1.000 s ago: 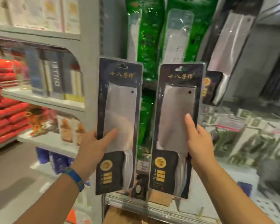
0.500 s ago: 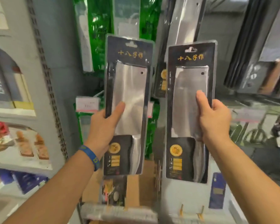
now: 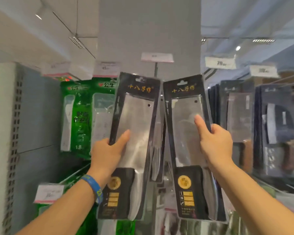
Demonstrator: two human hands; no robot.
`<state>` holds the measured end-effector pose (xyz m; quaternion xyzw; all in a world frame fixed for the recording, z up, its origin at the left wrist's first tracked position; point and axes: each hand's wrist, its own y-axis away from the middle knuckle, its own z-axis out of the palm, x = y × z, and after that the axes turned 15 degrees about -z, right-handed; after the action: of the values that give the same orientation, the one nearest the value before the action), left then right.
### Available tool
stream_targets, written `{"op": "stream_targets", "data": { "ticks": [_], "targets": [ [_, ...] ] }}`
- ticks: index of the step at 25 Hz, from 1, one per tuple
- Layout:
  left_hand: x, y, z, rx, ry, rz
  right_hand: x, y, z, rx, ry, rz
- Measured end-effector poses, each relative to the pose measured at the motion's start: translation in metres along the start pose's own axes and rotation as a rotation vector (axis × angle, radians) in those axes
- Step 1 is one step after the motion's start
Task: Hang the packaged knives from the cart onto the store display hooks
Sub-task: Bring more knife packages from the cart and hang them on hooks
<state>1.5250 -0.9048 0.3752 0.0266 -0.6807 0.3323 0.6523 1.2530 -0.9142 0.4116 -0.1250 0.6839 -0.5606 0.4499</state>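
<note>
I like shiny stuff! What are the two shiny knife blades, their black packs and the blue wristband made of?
Both broad cleaver blades look like brushed steel: grey with soft glare. Their black packs seem printed card under clear glossy plastic that catches light. The blue wristband looks like smooth rubber or silicone; hard to tell.

A grey pillar [image 3: 149,31] rises to a white ceiling [image 3: 24,39] with a spotlight [image 3: 238,48] and a vent [image 3: 76,42]. A perforated upright [image 3: 14,133] stands left; blurred price tags [image 3: 157,57] jut out overhead
</note>
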Motion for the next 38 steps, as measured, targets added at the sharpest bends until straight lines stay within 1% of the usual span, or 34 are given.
{"op": "stream_targets", "data": {
  "ticks": [3,5,8,12,15,18,20,23,26,29,31,32,34,35,36,37,38],
  "targets": [
    [-0.005,-0.005,0.004,0.052,-0.035,-0.039,0.002,-0.020,-0.008,0.000,0.027,-0.114],
    [-0.004,-0.012,0.003,0.059,-0.045,-0.038,-0.008,-0.039,-0.012,0.044,0.017,-0.196],
    [0.006,-0.027,0.006,0.036,-0.079,0.021,-0.029,-0.065,-0.015,0.081,0.007,-0.283],
    [0.028,-0.043,0.017,0.050,-0.131,0.106,-0.052,-0.073,-0.012,0.093,0.025,-0.342],
    [0.040,-0.052,0.025,0.024,-0.150,0.108,-0.056,-0.081,-0.011,0.100,0.036,-0.312],
    [0.031,-0.055,0.028,-0.033,-0.122,0.044,-0.053,-0.085,-0.011,0.091,0.069,-0.263],
    [0.025,-0.053,0.030,-0.034,-0.114,0.051,-0.048,-0.079,-0.012,0.091,0.085,-0.242],
    [0.020,-0.054,0.037,-0.095,-0.087,0.035,-0.043,-0.075,-0.011,0.087,0.065,-0.217],
    [0.017,-0.057,0.039,-0.089,-0.144,0.020,-0.041,-0.071,-0.009,0.058,0.037,-0.205],
    [0.026,-0.065,0.034,-0.076,-0.198,-0.051,-0.042,-0.068,-0.006,0.041,0.019,-0.219],
    [0.033,-0.074,0.042,-0.099,-0.249,-0.125,-0.042,-0.068,-0.004,0.036,-0.009,-0.207],
    [0.035,-0.079,0.048,-0.152,-0.266,-0.195,-0.043,-0.067,-0.002,0.036,-0.014,-0.200],
    [0.040,-0.082,0.062,-0.327,-0.248,-0.403,-0.044,-0.065,0.000,0.032,-0.025,-0.185],
    [0.041,-0.080,0.068,-0.376,-0.263,-0.450,-0.045,-0.065,0.000,0.028,-0.027,-0.178],
    [0.043,-0.079,0.073,-0.360,-0.339,-0.410,-0.045,-0.065,-0.001,0.025,-0.021,-0.177],
    [0.046,-0.077,0.074,-0.267,-0.469,-0.292,-0.044,-0.064,-0.002,0.023,-0.017,-0.179],
    [0.050,-0.075,0.073,-0.137,-0.583,-0.148,-0.042,-0.063,-0.004,0.024,-0.020,-0.183]
  ]
}}
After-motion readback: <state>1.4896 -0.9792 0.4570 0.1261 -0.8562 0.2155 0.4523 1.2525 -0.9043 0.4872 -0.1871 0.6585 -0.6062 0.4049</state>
